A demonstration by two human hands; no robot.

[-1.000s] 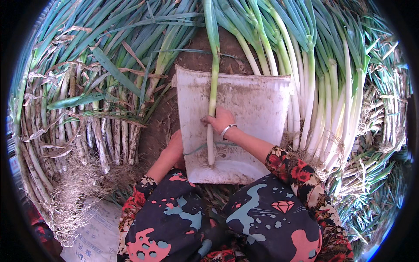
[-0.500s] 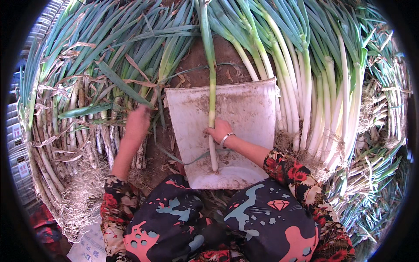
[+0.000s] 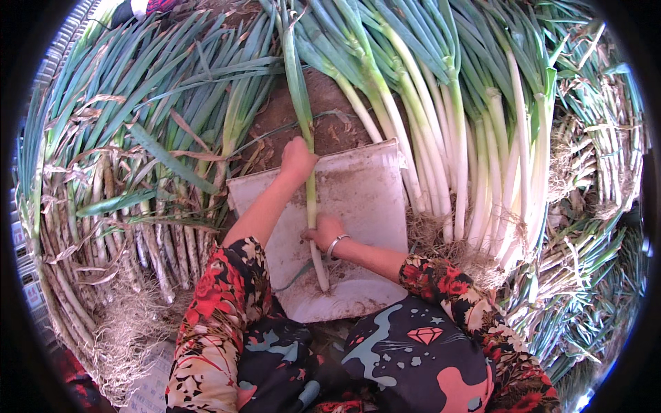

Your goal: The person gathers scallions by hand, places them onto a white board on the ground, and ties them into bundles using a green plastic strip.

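Note:
A single long green onion (image 3: pixel 310 196) stretches over a dirty white plastic board (image 3: pixel 366 199), its white root end low on the board and its green leaves pointing away. My left hand (image 3: pixel 299 161) is closed at the upper stalk, by the board's far edge. Lower down, near the white part, my right hand (image 3: pixel 327 231) grips the same stalk, a bracelet on its wrist. The fingers of the left hand are partly hidden behind its back. Beneath my forearms the board rests by my dark patterned lap (image 3: pixel 413 344).
To the left lie many untrimmed green onions (image 3: pixel 148 241) with dry leaves and tangled roots (image 3: pixel 127 334). Cleaned white-stemmed onions (image 3: pixel 441 165) line the right of the board. Further right are more bundles (image 3: pixel 606 158) and a leafy pile (image 3: pixel 585 275). Crate edges (image 3: pixel 31 275) show at the far left.
My left hand has moved right, from the untrimmed onions to the upper stalk. My right hand still grips the lower stalk. The whole view has shifted a little.

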